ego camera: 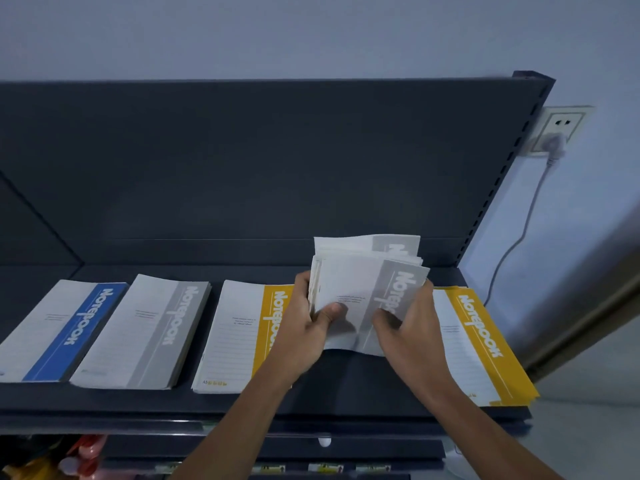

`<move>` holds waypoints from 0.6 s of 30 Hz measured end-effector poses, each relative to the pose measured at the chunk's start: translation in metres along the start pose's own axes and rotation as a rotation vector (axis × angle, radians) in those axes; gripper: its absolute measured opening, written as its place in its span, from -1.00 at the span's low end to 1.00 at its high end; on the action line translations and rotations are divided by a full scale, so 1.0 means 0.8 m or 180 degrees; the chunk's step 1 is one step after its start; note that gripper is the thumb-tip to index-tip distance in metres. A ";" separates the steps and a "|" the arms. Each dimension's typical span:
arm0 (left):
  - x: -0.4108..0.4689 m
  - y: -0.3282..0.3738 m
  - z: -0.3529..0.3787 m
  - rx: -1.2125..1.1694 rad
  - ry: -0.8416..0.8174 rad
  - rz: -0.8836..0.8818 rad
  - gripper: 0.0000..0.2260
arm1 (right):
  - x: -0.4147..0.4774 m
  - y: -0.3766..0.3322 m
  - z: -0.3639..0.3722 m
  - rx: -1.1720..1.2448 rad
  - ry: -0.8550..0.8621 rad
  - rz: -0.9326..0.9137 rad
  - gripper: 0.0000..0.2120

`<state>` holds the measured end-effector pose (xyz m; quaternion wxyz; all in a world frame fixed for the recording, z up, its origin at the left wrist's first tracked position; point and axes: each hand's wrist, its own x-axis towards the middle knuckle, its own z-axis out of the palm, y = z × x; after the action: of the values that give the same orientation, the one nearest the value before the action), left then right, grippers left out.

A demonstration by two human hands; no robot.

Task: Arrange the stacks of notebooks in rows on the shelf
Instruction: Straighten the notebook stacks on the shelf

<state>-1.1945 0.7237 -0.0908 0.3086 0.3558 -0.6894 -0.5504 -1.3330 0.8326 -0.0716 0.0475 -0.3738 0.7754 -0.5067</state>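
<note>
Held stack: a grey notebook stack (360, 289) is standing tilted above the shelf (242, 403), between the two yellow stacks, pages fanning at the top.
Left hand (311, 323): gripping the stack's left edge, fingers (332, 311) pressing on the cover.
Right hand (412, 327): clasping the right edge, thumb on the cover.
Row: blue stack (62, 327), flat grey stack (149, 334) and middle yellow stack (239, 334) are lying side by side; right yellow stack (481, 344) is lying at the end.
</note>
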 end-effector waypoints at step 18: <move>-0.014 -0.019 0.016 -0.0269 0.0091 -0.0018 -0.46 | -0.025 0.032 0.019 0.0795 -0.0662 0.0416 -0.56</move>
<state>-1.1961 0.7380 -0.1086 0.3317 0.3522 -0.6600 -0.5748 -1.3256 0.8393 -0.1059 0.2064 -0.3642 0.7200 -0.5535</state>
